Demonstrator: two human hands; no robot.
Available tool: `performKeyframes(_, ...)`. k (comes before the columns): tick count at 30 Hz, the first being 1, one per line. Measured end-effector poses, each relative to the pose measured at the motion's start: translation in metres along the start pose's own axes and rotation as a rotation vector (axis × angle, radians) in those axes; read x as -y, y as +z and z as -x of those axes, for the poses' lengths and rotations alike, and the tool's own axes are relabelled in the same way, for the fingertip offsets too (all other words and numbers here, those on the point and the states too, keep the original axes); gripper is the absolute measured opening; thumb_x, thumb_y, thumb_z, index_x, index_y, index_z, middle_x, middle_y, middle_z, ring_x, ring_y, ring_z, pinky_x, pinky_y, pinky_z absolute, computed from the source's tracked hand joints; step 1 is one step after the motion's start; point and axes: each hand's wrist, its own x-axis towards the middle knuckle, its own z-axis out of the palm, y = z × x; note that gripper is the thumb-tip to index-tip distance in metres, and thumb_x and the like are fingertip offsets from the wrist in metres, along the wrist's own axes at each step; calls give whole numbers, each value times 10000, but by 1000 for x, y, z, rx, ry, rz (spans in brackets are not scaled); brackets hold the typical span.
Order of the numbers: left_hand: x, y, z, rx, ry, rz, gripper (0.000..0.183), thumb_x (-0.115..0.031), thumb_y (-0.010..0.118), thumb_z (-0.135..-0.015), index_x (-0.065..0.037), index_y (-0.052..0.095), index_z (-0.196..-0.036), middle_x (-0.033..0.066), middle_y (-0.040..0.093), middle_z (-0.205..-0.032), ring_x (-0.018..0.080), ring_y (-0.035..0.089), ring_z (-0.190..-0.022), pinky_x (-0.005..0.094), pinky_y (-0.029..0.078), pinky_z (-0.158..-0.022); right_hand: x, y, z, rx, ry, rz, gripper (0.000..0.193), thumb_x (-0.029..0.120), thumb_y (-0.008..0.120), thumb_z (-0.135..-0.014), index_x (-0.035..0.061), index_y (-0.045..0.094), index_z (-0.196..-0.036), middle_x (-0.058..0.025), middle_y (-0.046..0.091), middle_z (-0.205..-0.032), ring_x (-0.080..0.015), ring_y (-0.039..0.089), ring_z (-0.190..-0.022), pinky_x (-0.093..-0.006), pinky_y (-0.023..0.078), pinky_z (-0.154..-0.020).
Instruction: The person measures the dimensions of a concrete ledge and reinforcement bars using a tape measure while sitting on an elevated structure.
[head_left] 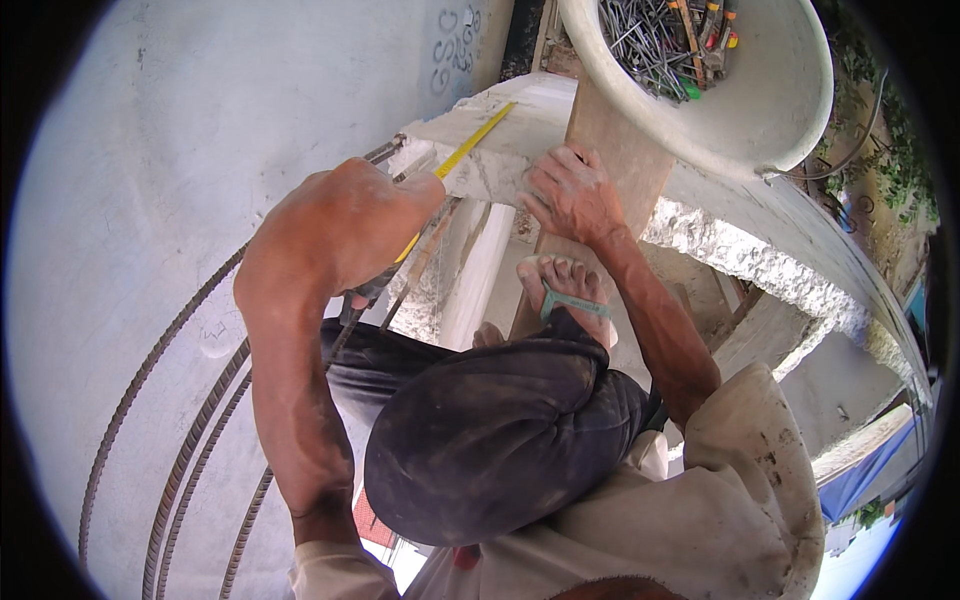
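Note:
My left hand [365,215] is closed round a tape measure, its case mostly hidden by the hand. From there the yellow tape blade [474,142] runs away from me over the top of a rough white concrete ledge [480,172]. Another bit of yellow shows below the same hand. To the right, my right hand [578,195] lies at the ledge's broken edge and on a wooden plank [628,160]. Its fingers are curled, and whatever is beneath them is hidden. The blade and the right hand are apart.
A pale bucket [700,140] with many nails [650,45] and some tools stands at the far right. Several bent ribbed steel bars [175,480] curve along the grey wall [180,150] at left. My sandalled foot [570,285] is on the plank, beside openings between concrete edges.

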Motion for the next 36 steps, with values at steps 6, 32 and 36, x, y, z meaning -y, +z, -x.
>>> performKeyframes(6, 4, 0, 1, 6, 17, -8, 655, -486, 470, -822, 82, 726, -1022, 252, 712, -820, 243, 685, -601, 374, 543, -617, -1, -2, -1, -54, -14, -8, 178, 297, 710, -848, 128, 668, -887, -16, 630, -964, -223, 560, -1070, -415, 423, -1003)
performKeyframes(32, 17, 6, -2, -68, -26, 93, 702, -487, 489, -809, 88, 714, -1144, 329, 698, -1088, 329, 680, -906, 379, 499, -828, -2, -3, -3, -42, 10, -26, 122, 228, 736, -805, 129, 678, -844, 8, 644, -926, -195, 591, -1019, -393, 452, -990)
performKeyframes(36, 19, 7, -4, -55, -30, 80, 678, -485, 486, -838, 68, 717, -1154, 314, 703, -1075, 329, 669, -907, 388, 490, -837, -2, -3, -4, -95, 5, -47, 104, 198, 730, -784, 132, 652, -801, 11, 623, -877, -192, 584, -983, -382, 457, -977)
